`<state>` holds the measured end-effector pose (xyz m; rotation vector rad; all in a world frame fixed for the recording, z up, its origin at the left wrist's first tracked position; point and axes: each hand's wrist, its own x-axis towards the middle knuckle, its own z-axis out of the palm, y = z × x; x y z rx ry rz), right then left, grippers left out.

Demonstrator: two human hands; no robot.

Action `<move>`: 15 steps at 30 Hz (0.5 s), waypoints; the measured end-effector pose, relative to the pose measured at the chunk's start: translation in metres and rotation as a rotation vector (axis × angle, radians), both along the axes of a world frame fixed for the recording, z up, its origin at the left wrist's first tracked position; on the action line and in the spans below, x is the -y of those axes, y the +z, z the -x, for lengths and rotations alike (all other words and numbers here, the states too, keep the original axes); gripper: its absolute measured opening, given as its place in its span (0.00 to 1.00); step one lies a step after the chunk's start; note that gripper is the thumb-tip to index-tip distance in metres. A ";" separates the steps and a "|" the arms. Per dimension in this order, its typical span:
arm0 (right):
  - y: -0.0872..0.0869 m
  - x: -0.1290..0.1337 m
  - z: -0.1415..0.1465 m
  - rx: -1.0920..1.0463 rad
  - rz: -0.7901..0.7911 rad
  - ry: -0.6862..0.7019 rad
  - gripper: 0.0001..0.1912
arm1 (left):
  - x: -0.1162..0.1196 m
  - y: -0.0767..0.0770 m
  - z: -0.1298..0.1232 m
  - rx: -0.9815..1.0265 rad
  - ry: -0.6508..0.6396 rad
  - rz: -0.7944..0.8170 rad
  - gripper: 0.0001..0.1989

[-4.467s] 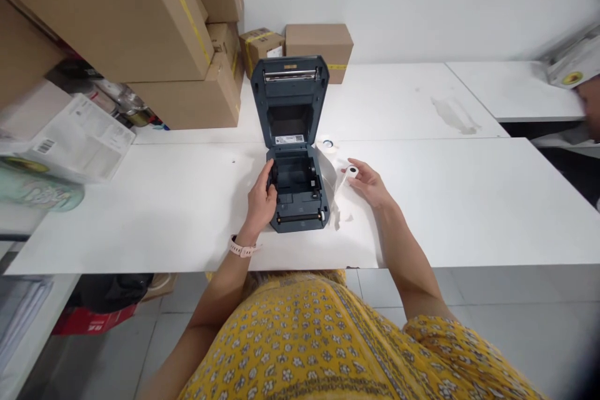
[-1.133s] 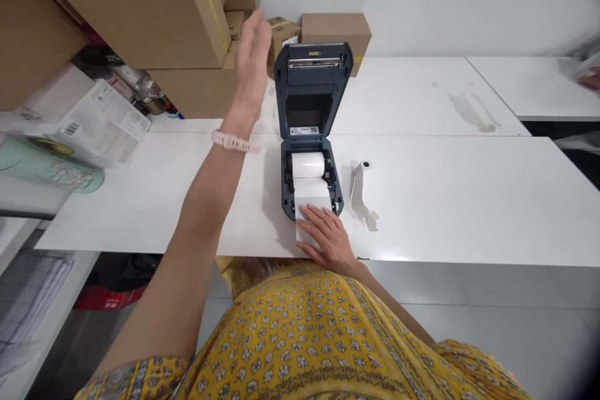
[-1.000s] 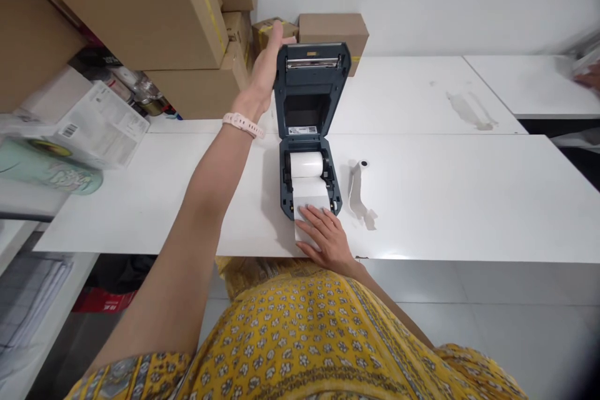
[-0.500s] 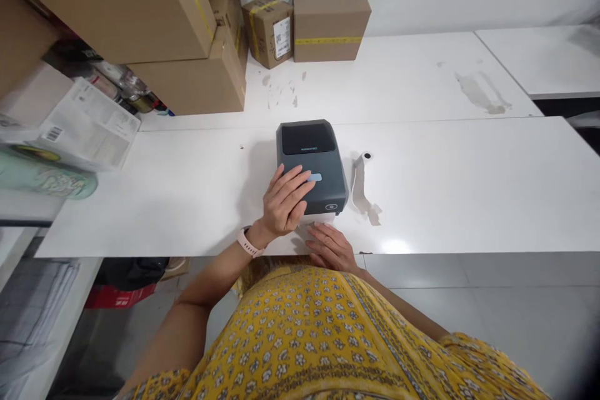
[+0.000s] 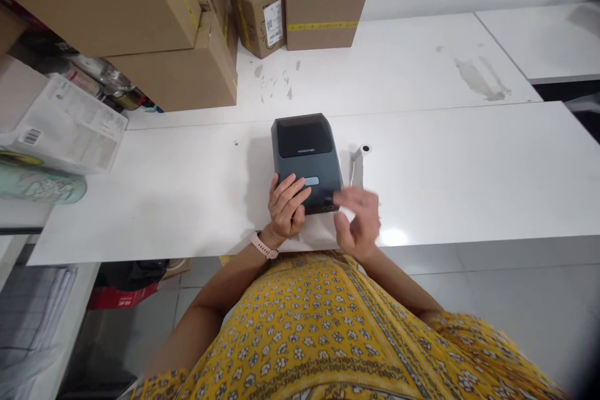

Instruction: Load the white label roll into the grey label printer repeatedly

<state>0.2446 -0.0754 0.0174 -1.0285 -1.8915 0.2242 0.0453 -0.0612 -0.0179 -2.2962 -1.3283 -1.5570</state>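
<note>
1. The printer (image 5: 328, 162) sits near the front edge of the counter (image 5: 469, 175), its lid (image 5: 293, 162) down.
2. The left hand (image 5: 284, 209) lies over the printer's front left corner, fingers bent on the lid beside the blue button (image 5: 311, 181); I cannot tell whether it grips or only rests.
3. The right hand (image 5: 360, 219), blurred, is at the front right corner, fingers loosely bent, grasping nothing; contact is unclear.
4. Just right of the printer stands the roll (image 5: 359, 161), its loose strip partly hidden by the right hand.
5. Toward the back edge, a small box (image 5: 253, 22) and a wider box (image 5: 323, 3) stand side by side.
6. Stacked boxes (image 5: 154, 31) fill the back left corner; a white box (image 5: 70, 119) and a bottle (image 5: 47, 189) crowd the left end.
</note>
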 end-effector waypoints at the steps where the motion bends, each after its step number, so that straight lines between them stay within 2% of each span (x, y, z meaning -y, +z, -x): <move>1: 0.015 -0.017 0.005 0.022 0.072 -0.055 0.24 | 0.000 -0.001 0.000 -0.002 0.002 0.002 0.21; 2: 0.029 -0.034 0.010 0.060 0.117 -0.052 0.24 | 0.000 -0.001 0.000 -0.004 0.003 0.020 0.21; 4: 0.048 -0.066 0.019 0.154 0.163 0.044 0.30 | 0.000 -0.002 0.000 -0.004 0.005 0.075 0.22; 7: 0.057 -0.096 0.027 0.329 0.186 0.171 0.38 | -0.001 0.002 -0.001 0.015 -0.006 0.087 0.22; 10: 0.053 -0.102 0.028 0.440 0.185 0.187 0.41 | 0.002 0.013 -0.003 0.083 -0.057 0.027 0.18; 12: 0.051 -0.100 0.028 0.457 0.185 0.175 0.41 | 0.012 0.022 -0.002 0.203 -0.094 0.057 0.17; 13: 0.051 -0.099 0.027 0.458 0.189 0.169 0.40 | 0.019 0.026 0.000 0.286 -0.084 0.095 0.18; 15: 0.052 -0.097 0.028 0.453 0.198 0.163 0.38 | 0.034 0.031 0.006 0.451 0.040 0.172 0.22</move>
